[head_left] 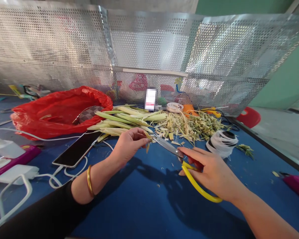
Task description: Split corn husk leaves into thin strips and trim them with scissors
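My left hand (129,146) pinches a small piece of dry yellowish husk (148,148) between thumb and fingers. My right hand (211,169) grips yellow-handled scissors (168,146), whose blades point left and reach the husk at my left fingertips. Whether the blades touch or straddle the piece is too small to tell. Just behind my left hand lies a bundle of long pale-green husk leaves (124,119). To its right, beyond the scissors, is a heap of shredded trimmings (189,126). Small scraps dot the blue tabletop (129,212).
A red plastic bag (49,106) stands at the left, with a phone (76,151) and white cables before it. A roll of white string (223,144) sits right of the trimmings. A perforated metal screen (149,43) closes the back. A purple object (297,186) lies far right.
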The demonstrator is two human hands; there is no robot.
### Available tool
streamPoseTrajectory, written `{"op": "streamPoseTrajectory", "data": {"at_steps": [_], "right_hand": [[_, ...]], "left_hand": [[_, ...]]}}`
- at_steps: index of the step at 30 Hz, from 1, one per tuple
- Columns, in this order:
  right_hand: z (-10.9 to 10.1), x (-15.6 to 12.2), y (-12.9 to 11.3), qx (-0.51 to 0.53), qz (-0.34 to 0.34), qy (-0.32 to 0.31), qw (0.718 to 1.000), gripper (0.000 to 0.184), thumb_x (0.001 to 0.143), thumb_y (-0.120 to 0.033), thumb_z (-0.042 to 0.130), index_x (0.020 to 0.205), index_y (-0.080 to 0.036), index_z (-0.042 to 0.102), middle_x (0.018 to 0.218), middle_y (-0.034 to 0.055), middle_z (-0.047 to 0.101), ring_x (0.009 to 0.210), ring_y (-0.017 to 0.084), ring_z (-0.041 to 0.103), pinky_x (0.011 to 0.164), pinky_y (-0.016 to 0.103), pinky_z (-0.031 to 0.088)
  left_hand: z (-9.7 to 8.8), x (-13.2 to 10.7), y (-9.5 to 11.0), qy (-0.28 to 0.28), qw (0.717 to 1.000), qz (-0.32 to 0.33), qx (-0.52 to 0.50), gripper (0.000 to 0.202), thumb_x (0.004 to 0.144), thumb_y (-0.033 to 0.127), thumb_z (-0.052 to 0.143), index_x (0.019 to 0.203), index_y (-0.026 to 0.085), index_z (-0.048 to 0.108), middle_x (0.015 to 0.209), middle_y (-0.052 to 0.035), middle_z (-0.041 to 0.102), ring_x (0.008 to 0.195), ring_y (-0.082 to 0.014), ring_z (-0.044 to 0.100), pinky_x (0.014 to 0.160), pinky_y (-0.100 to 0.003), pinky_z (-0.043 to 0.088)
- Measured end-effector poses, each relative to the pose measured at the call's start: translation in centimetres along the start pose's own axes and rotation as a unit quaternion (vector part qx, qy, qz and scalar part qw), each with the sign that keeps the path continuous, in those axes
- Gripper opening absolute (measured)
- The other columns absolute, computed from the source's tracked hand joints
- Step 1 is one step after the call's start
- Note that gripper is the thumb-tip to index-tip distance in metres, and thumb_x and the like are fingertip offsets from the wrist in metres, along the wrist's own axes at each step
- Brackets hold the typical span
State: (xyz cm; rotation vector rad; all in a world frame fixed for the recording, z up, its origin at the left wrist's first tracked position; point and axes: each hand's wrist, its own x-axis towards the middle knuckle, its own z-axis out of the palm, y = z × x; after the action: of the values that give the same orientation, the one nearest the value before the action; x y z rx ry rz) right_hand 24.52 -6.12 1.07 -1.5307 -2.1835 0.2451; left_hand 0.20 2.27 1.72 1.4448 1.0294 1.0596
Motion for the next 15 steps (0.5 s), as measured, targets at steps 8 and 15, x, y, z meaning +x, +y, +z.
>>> {"op": "streamPoseTrajectory", "data": {"at_steps": [8,15], "right_hand": [[0.18,-0.38,0.30,-0.033,-0.011,0.006,0.999,0.048,0.082,-0.039,0.063,0.128,-0.025,0.056,0.097,0.0062,0.065,0.073,0.018,0.065,0.056,0.025,0.051],[0.23,-0.17,0.02,-0.072,-0.037,0.027,0.996,0.048,0.083,-0.035,0.061,0.129,-0.023,0.055,0.101,0.0074,0.065,0.074,0.019,0.064,0.053,0.025,0.048]], "left_hand": [[-0.22,-0.08,0.10,0.004,0.994,0.051,0.092,0.021,0.070,0.029,0.067,0.082,0.020,0.053,0.063,0.0036,0.063,0.052,-0.0107,0.057,0.056,-0.024,0.046],[-0.26,-0.39,-0.08,0.023,0.975,0.091,0.202,0.016,0.076,0.031,0.062,0.084,0.022,0.052,0.068,0.0027,0.066,0.052,-0.0119,0.059,0.054,-0.023,0.043]]}}
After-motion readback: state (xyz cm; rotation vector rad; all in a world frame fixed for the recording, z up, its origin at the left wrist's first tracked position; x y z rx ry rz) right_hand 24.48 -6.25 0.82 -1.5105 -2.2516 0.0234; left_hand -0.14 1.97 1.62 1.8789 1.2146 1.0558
